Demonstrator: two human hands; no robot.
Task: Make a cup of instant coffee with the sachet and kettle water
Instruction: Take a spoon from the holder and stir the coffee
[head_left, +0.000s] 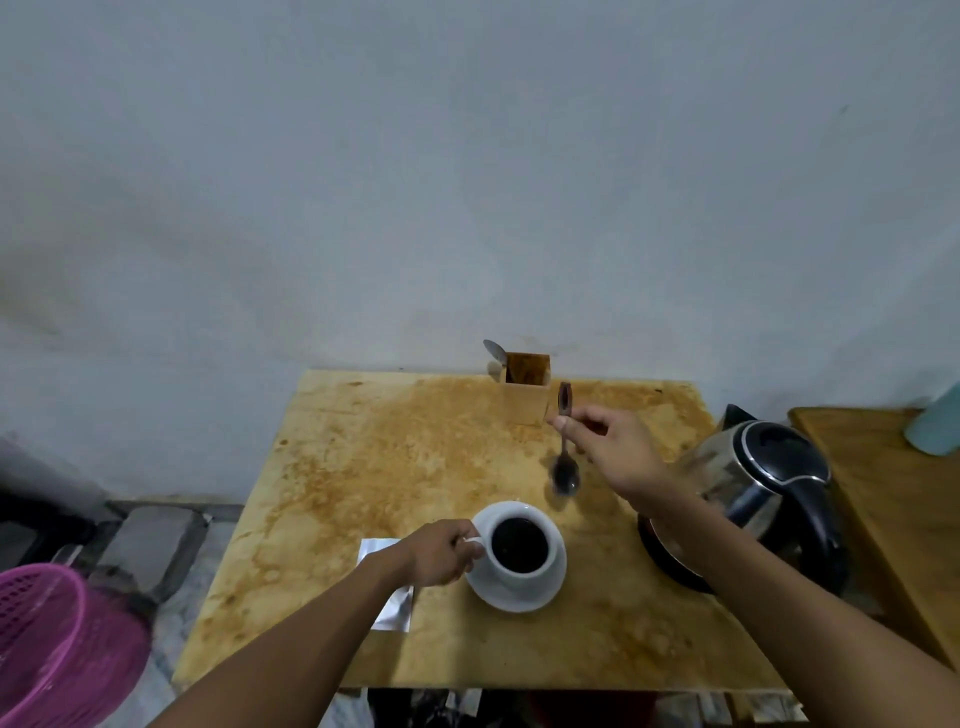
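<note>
Holding the teaspoon (564, 457) pinched near its handle end, bowl hanging down, the right hand (610, 447) hovers beyond & right of the cup (519, 545). Left hand (441, 553) grips cup's handle; cup w/ dark coffee sits on saucer (519, 595), mid surface (389, 467), nearer left hand.

The left hand (439, 556) grips the handle of a white cup (519, 545) of dark coffee; the right hand (610, 449) holds a spoon (565, 467) above the stained tabletop (389, 467), near the kettle (753, 483).

White cup (519, 545) of dark coffee upright on saucer (524, 590); opened silver sachet (396, 613) flat beside; kettle (748, 488) right.
</note>
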